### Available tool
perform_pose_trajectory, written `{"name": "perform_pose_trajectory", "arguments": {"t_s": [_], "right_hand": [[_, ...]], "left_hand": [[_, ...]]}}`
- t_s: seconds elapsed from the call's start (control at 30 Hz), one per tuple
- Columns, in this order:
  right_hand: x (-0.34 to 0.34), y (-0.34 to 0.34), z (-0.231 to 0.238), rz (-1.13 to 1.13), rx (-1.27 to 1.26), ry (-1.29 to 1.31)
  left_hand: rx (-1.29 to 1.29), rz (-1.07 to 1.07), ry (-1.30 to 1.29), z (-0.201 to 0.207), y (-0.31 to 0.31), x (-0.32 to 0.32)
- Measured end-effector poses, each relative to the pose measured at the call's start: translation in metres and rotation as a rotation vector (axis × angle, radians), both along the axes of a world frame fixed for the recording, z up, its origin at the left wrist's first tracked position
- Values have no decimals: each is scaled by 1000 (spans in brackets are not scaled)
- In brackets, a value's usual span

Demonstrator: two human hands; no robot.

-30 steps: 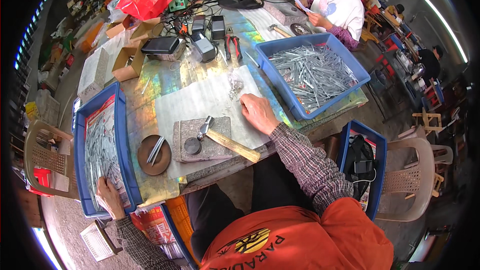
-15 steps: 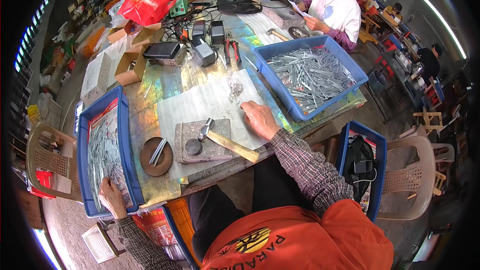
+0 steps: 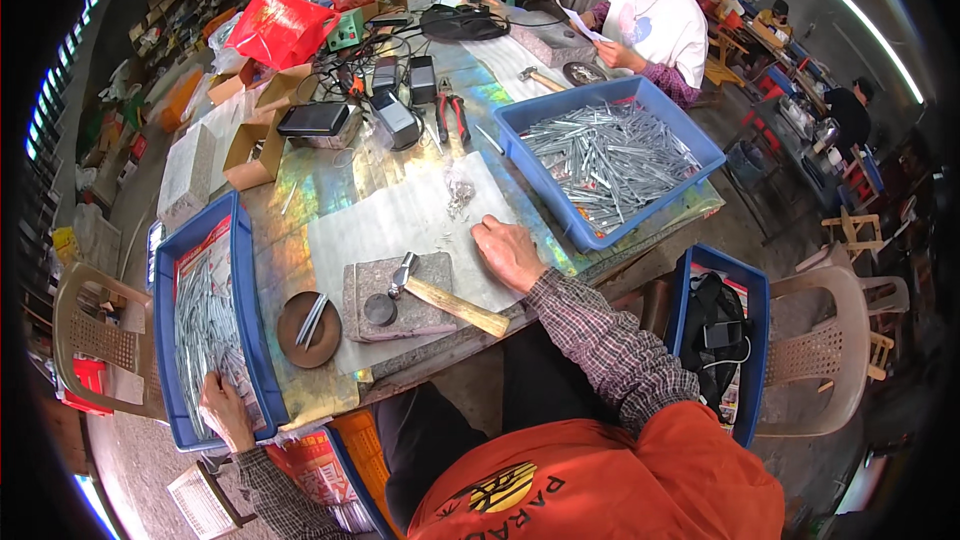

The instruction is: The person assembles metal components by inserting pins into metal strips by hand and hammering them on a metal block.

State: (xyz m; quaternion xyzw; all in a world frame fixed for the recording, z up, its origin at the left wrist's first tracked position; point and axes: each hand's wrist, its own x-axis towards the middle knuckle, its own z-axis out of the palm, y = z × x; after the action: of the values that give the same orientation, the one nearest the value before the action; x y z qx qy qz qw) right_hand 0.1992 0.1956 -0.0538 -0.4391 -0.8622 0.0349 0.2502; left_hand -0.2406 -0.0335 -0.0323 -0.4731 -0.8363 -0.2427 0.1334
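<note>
My left hand (image 3: 226, 412) is inside the near end of the left blue tray (image 3: 262, 365), its bent fingers among slim, tweezer-like metal strips (image 3: 205, 305). Whether it grips one is hidden. My right hand (image 3: 507, 253) rests on a white sheet (image 3: 375, 202), fingers curled under beside tiny loose bits (image 3: 460, 195); anything in them is out of sight. Between the hands, a hammer (image 3: 455, 306) lies across a stone block (image 3: 425, 272), next to a small dark round piece (image 3: 380, 309). A few similar strips (image 3: 313, 322) lie on a round brown dish (image 3: 298, 348).
A second blue tray (image 3: 655, 202), heaped with metal strips, stands at the right. Pliers (image 3: 452, 120), black boxes (image 3: 396, 120), cables and a cardboard box (image 3: 250, 162) are farther back. Across the table another person (image 3: 655, 25) holds a paper. Plastic chairs (image 3: 815, 350) flank the table.
The view has shifted slightly. My left hand is a little nearer in the tray, still among the strips. My right hand stays on the sheet, the hammer on the block.
</note>
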Motion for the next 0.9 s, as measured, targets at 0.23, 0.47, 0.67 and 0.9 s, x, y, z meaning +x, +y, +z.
{"name": "perform_pose_trajectory", "arguments": {"t_s": [0.23,0.47,0.67,0.9], "right_hand": [[-1,1,2,18,-6,-45],[0,2,-1,38,0,-2],[1,-2,-1,47,41,133],[1,-7,1,41,-21,258]], "left_hand": [[2,12,5,0,1,1],[-10,4,14,-2,1,-2],[39,-9,-9,1,0,1],[54,-1,4,3,0,4]]}}
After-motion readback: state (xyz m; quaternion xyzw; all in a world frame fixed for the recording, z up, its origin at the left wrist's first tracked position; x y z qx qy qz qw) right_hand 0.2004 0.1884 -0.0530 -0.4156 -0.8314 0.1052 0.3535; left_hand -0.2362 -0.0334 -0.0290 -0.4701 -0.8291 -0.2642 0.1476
